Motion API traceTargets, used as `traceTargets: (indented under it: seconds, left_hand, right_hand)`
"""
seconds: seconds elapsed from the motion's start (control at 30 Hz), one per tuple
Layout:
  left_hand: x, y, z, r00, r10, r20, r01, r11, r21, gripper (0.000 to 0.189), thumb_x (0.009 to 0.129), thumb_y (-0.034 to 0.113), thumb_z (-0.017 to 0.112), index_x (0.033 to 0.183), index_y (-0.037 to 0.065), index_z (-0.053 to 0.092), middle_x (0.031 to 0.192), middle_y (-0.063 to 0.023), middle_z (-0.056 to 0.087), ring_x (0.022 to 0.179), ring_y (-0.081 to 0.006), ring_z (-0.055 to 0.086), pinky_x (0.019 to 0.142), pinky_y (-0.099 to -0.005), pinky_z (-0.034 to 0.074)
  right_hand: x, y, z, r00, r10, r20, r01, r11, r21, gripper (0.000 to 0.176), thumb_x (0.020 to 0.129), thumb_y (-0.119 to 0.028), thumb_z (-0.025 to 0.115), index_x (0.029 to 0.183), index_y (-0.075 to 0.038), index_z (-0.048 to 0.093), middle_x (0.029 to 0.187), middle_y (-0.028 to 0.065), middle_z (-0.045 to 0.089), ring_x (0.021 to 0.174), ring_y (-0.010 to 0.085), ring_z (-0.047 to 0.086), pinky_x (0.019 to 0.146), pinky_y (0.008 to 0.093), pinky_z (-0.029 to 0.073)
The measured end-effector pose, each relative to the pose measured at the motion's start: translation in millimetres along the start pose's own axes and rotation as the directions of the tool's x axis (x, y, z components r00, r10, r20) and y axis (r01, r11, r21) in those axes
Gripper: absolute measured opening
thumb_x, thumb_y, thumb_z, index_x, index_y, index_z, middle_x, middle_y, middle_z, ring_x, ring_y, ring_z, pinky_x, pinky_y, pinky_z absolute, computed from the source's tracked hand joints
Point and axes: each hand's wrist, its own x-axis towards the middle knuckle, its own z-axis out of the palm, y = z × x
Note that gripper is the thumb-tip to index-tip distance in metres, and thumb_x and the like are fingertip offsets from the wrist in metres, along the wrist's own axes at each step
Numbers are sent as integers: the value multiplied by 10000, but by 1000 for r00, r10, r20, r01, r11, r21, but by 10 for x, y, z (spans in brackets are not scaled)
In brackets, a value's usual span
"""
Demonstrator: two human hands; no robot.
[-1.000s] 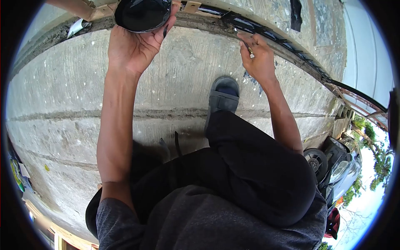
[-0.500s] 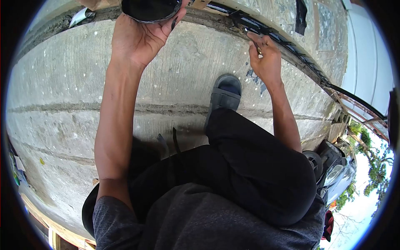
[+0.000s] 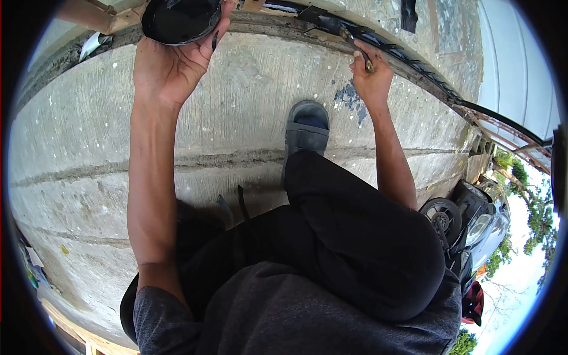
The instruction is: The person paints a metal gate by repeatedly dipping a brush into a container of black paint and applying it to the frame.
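My left hand (image 3: 173, 71) supports a round, shallow container of black paint (image 3: 180, 21) from below, its fingers curled round the side. A black smear marks one fingertip. My right hand (image 3: 374, 77) grips a thin paintbrush (image 3: 368, 61), its handle end showing between thumb and fingers. The bristle end points up and left and meets the black metal frame (image 3: 378, 41), which looks wet and shiny. Whether the bristles press on the metal is hard to make out.
Grey concrete floor (image 3: 248, 118) spreads below, with dark paint stains (image 3: 352, 100) beside my right wrist. My sandalled foot (image 3: 307, 127) stands between my arms. A motorcycle (image 3: 467, 216) is at the right. A wooden piece (image 3: 109, 21) lies at upper left.
The view has shifted a little to the left. My left hand and the paint container sit farther left and slightly lower. My right hand has turned, showing more of the brush.
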Motion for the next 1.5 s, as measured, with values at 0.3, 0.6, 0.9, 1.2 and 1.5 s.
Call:
traceTargets:
  seconds: [0.3, 0.6, 0.9, 1.2, 1.5]
  left_hand:
    - [12, -13, 32, 998, -16, -52, 16, 1000, -1, 472, 1029, 273, 357, 1375, -46, 392, 1360, -271, 469, 1279, -418, 450, 1008, -466, 497]
    - [31, 20, 10, 998, -29, -59, 30, 1000, 8, 467, 1028, 256, 360, 1381, -49, 382, 1378, -271, 449, 1288, -420, 438, 1006, -467, 499]
    - [23, 22, 37, 1000, -6, 17, 6, 1000, 27, 468, 1031, 261, 342, 1381, -46, 385, 1366, -273, 462, 1266, -418, 465, 1010, -468, 496]
    - [7, 69, 7, 999, -5, 37, 5, 1000, -7, 461, 1034, 264, 335, 1375, -41, 400, 1355, -266, 476, 1269, -417, 462, 1012, -467, 495]
    - [-4, -9, 264, 957, 71, -282, -66, 997, 26, 377, 1002, 312, 438, 1198, 16, 567, 1125, -172, 639, 1062, -332, 626, 840, -419, 577]
  right_hand:
    - [-152, -228, 83, 981, -189, 45, 189, 982, 0, 242, 853, -24, 607, 1062, -92, 707, 696, 104, 502, 602, 220, 540, 573, 320, 454]
    - [-127, 73, -235, 982, -134, 133, 163, 957, -238, 218, 816, -54, 594, 998, -72, 714, 801, 139, 573, 635, 327, 617, 608, 398, 515]
    - [-14, -126, -82, 975, -170, 140, 196, 959, -203, 214, 818, -52, 595, 993, -66, 718, 814, 140, 577, 650, 339, 622, 612, 399, 516]
    - [2, -324, -74, 970, -159, 186, 178, 980, -89, 190, 807, -66, 612, 964, -59, 720, 800, 167, 599, 680, 356, 625, 635, 406, 507]
    - [33, -794, 133, 933, -262, 248, 273, 962, -11, 247, 839, -64, 620, 1076, -61, 688, 837, 153, 637, 735, 327, 634, 679, 356, 504]
